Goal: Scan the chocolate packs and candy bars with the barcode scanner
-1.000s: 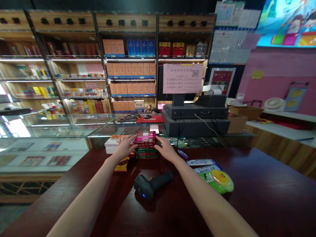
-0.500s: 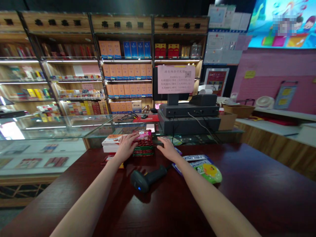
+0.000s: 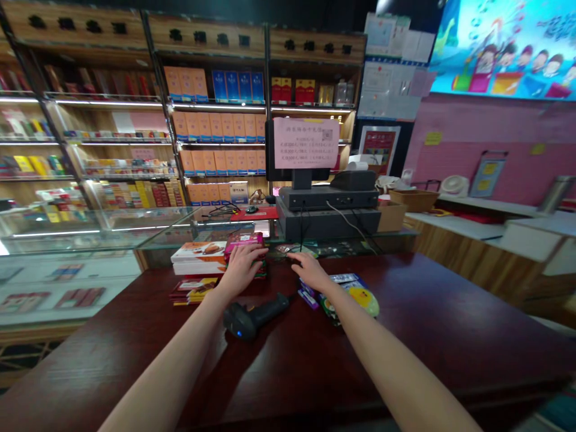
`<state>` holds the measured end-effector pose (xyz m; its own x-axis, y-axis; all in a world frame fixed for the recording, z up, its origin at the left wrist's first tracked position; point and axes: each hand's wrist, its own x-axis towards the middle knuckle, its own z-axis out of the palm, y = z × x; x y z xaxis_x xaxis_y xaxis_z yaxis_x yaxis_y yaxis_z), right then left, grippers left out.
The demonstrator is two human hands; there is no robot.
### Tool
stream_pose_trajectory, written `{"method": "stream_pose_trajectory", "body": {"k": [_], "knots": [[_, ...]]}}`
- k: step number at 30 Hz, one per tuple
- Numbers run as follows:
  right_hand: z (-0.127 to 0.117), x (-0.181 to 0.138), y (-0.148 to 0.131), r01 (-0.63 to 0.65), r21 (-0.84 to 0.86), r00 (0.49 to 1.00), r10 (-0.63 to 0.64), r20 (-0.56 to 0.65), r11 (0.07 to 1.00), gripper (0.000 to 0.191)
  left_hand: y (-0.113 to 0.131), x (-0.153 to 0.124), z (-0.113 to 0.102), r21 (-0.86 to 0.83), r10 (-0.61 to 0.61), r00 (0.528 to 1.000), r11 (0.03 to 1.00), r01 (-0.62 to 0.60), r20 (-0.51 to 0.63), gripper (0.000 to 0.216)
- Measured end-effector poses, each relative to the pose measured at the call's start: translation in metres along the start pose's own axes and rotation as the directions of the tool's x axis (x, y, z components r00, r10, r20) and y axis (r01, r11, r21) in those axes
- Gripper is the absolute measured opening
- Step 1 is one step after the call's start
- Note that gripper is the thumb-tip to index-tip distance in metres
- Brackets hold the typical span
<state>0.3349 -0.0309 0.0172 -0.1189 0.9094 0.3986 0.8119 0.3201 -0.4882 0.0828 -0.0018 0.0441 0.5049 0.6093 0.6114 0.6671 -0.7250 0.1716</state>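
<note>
My left hand lies over the stack of magenta and dark red snack packets, fingers stretched out, hiding much of the stack's front. Whether it presses on the packets I cannot tell. My right hand is open and holds nothing; its fingers point left, toward the stack, with a gap between. Beside the left hand sits a white box with an orange picture. Red and yellow packets lie in front of that box. A black barcode scanner rests on the brown table between my forearms.
Purple packets and a green bag with a yellow duck lie by my right forearm, which partly covers them. Behind the table stand a glass counter and a dark cash register with a monitor carrying a pink sign.
The view has swung slightly right. My left hand has moved right, from between the white box and the stack to over the stack's front. My right hand has shifted slightly right relative to the table.
</note>
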Motion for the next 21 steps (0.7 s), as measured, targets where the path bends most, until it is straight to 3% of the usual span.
{"method": "stream_pose_trajectory", "body": {"k": [13,21], "knots": [[-0.028,-0.026,0.043,-0.126,-0.072,0.989,0.131,0.069,0.989,0.041,0.058,0.010,0.034,-0.026,-0.015,0.966,0.999,0.022,0.259,0.039],[-0.043,-0.038,0.072,-0.193,-0.119,0.975,0.204,0.092,0.974,0.043,0.077,0.020,0.061,-0.032,-0.009,0.943,0.999,0.020,0.333,0.039]]}}
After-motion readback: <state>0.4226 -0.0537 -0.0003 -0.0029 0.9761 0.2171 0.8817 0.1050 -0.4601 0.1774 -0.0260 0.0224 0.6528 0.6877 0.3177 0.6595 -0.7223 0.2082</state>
